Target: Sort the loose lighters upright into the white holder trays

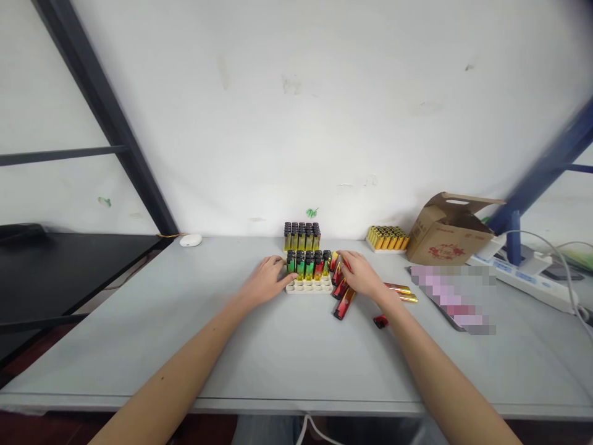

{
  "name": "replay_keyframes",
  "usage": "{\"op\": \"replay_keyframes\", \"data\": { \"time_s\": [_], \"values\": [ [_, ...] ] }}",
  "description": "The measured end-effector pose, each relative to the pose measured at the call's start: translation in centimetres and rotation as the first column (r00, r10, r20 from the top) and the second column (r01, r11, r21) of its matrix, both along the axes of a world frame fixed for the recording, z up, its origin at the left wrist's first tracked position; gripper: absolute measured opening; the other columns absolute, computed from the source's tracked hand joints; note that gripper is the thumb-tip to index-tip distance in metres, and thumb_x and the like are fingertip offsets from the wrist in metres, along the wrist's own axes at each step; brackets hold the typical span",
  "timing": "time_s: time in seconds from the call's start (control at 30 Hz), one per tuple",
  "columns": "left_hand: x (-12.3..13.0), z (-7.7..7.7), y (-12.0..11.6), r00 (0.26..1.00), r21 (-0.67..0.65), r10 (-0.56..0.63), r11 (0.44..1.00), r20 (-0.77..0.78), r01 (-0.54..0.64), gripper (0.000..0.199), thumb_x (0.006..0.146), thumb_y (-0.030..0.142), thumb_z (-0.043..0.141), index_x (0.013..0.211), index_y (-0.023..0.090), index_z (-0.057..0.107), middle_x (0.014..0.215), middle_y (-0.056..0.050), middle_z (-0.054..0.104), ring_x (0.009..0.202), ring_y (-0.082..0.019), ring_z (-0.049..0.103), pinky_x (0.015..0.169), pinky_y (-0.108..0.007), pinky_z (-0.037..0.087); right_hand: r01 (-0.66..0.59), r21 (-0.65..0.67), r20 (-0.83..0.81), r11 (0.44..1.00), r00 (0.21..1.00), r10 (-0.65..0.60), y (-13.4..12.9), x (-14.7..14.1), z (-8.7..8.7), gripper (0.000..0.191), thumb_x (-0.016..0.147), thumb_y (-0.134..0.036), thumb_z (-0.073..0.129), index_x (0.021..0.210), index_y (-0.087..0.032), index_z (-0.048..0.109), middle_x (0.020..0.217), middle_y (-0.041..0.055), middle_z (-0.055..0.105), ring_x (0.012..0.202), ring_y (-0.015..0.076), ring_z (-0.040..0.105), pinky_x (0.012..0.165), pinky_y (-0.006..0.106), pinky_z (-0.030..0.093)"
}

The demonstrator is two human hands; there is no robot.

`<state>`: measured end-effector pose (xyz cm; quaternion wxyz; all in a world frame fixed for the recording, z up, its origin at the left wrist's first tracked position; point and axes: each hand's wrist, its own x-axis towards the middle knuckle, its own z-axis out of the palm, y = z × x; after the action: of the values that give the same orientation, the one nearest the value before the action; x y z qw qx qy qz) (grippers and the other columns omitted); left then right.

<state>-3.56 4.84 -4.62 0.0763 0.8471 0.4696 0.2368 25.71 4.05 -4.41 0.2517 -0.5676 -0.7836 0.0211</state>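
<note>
A white tray with holes (309, 287) stands at the middle of the table, its back rows filled with upright green and red lighters (309, 266). My left hand (267, 281) rests at the tray's left side, thumb and fingers apart around its corner, holding nothing. Just right of the tray, my right hand (359, 272) is over a loose pile of red lighters (344, 304), its fingers bent onto one of them. Behind the tray stands a second block of upright yellow lighters (302, 237). More red and gold lighters (407, 298) lie partly beneath my right forearm.
Yellow lighters in a tray (388, 238) stand at the back right, beside an open cardboard box (447, 238). A blurred flat item (447, 296), a power strip (523, 279) and cables lie further right. A white case (191, 240) sits at the back left.
</note>
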Motion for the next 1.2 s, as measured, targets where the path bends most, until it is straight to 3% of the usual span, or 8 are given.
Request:
{"op": "replay_keyframes", "data": {
  "time_s": [0.17,0.37,0.43,0.53,0.63,0.77,1.03,1.2],
  "values": [
    [0.0,-0.1,0.1,1.0,-0.004,0.004,1.0,0.016,-0.004,0.051,0.091,0.059,0.043,0.114,0.017,0.06,0.12,-0.012,0.058,0.117,-0.029,0.051,0.098,-0.04,0.041,-0.106,-0.016,0.091,0.994,0.99,0.107,0.3,-0.5,-1.3,0.043,0.094,-0.025,0.036,0.134,-0.017,0.052,0.141,0.011,0.052,0.132,0.0251,0.043,0.113,0.046,0.028],
    [0.0,-0.3,0.2,1.0,0.003,0.017,1.0,0.018,-0.017,0.05,0.092,0.058,0.041,0.115,0.017,0.059,0.119,-0.013,0.058,0.116,-0.029,0.05,0.098,-0.041,0.041,-0.003,-0.018,0.109,1.0,0.994,0.005,-0.2,-0.7,-0.6,0.042,0.093,-0.018,0.036,0.127,-0.017,0.06,0.126,0.0126,0.06,0.12,0.026,0.05,0.104,0.04,0.039],
    [0.0,-0.3,0.2,1.0,0.002,0.018,1.0,0.001,-0.018,0.051,0.092,0.059,0.041,0.113,0.016,0.059,0.12,-0.014,0.058,0.116,-0.029,0.05,0.098,-0.042,0.041,0.012,-0.002,0.133,1.0,0.991,-0.011,-0.2,-0.7,-0.7,0.046,0.091,-0.012,0.035,0.131,-0.016,0.057,0.135,0.0133,0.054,0.128,0.0273,0.044,0.105,0.04,0.037],
    [0.1,-0.3,0.1,1.0,0.011,0.017,1.0,-0.023,-0.017,0.051,0.093,0.058,0.039,0.111,0.015,0.059,0.12,-0.015,0.058,0.115,-0.03,0.05,0.098,-0.043,0.041,-0.055,-0.025,0.176,0.998,0.983,0.059,0.1,-0.8,-1.1,0.048,0.089,-0.008,0.033,0.13,-0.016,0.058,0.143,0.0095,0.05,0.137,0.0289,0.034,0.109,0.044,0.033],
    [0.1,-0.3,0.0,0.999,0.022,0.019,1.0,-0.029,-0.018,0.05,0.093,0.058,0.038,0.109,0.016,0.06,0.119,-0.015,0.058,0.115,-0.03,0.051,0.097,-0.043,0.042,-0.099,-0.052,0.165,0.994,0.981,0.106,0.2,-0.9,-0.9,0.046,0.087,-0.007,0.035,0.122,-0.016,0.063,0.131,0.0086,0.06,0.129,0.0271,0.042,0.107,0.042,0.034],
    [0.1,-0.3,0.0,0.999,0.021,0.027,0.999,-0.046,-0.026,0.05,0.093,0.058,0.037,0.109,0.016,0.06,0.121,-0.015,0.058,0.117,-0.031,0.05,0.098,-0.043,0.042,-0.055,-0.017,0.133,0.998,0.99,0.057,0.1,-0.9,-0.4,0.043,0.085,-0.009,0.038,0.117,-0.015,0.066,0.118,0.0107,0.063,0.114,0.0249,0.051,0.101,0.038,0.04],
    [0.0,-0.2,-0.1,0.999,0.012,0.026,1.0,-0.04,-0.026,0.05,0.093,0.058,0.038,0.108,0.017,0.061,0.122,-0.015,0.057,0.118,-0.03,0.05,0.098,-0.042,0.042,-0.065,-0.006,0.059,0.998,0.996,0.065,0.1,-0.9,0.0,0.03,0.079,-0.013,0.047,0.096,-0.021,0.07,0.116,0.006,0.065,0.115,0.0236,0.052,0.103,0.037,0.037],
    [-0.2,0.1,-0.1,0.999,0.01,0.031,0.999,-0.037,-0.031,0.052,0.092,0.059,0.038,0.11,0.017,0.061,0.123,-0.014,0.057,0.119,-0.031,0.049,0.099,-0.042,0.041,-0.023,-0.067,0.04,0.997,0.999,0.026,0.0,-1.5,0.7,0.026,0.075,-0.011,0.048,0.089,-0.022,0.067,0.09,0.0044,0.069,0.105,0.0236,0.057,0.094,0.034,0.041]
  ]
}}
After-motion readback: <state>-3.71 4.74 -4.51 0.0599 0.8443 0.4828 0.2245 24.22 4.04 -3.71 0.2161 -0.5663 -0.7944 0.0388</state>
